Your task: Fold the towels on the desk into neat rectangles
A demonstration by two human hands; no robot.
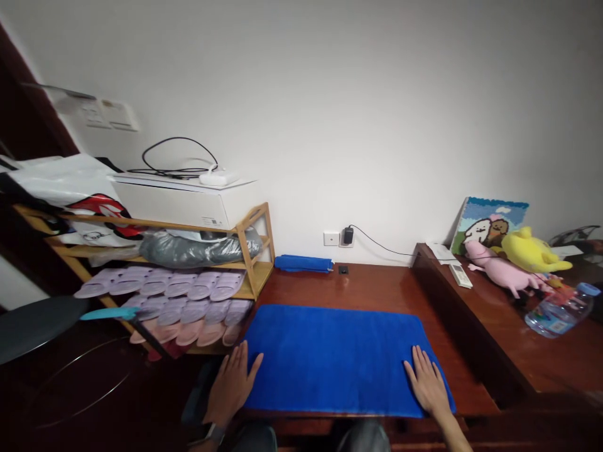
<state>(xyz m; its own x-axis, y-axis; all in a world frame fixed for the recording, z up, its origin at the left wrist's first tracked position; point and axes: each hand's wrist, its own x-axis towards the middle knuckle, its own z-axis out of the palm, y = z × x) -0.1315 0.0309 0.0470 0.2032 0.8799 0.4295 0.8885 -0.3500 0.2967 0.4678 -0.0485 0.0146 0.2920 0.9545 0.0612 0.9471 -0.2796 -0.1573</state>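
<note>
The blue cloth [334, 358] lies spread nearly flat on the brown table [377, 282], its near edge along the front of the tabletop, and the two bare hands frame it from either side. The right hand [428, 380] rests palm down over the cloth's right border, its fingers a little apart and straight, the thumb pointing away from them toward the middle. The left hand [230, 384] is at the opposite border, its fingers close together and the thumb held away, the thumb tip overlapping the cloth (whether the rest of that palm bears on anything, I cannot tell). Neither hand is pinching or gripping. The step in hand looks like steadying or flattening the cloth at its two sides; the fabric seems smooth, with only faint shading across it. From this position, pressing outward would call for light, even contact on both borders, whereas lifting would call for curling the fingertips under an edge, and the left hand would first need to come further onto the cloth. Beyond the far edge, a folded blue bundle [304, 263] sits against the wall, well clear of both hands, and the clear bottle [560, 311] lies tilted on the raised surface [570, 358] to the right.
</note>
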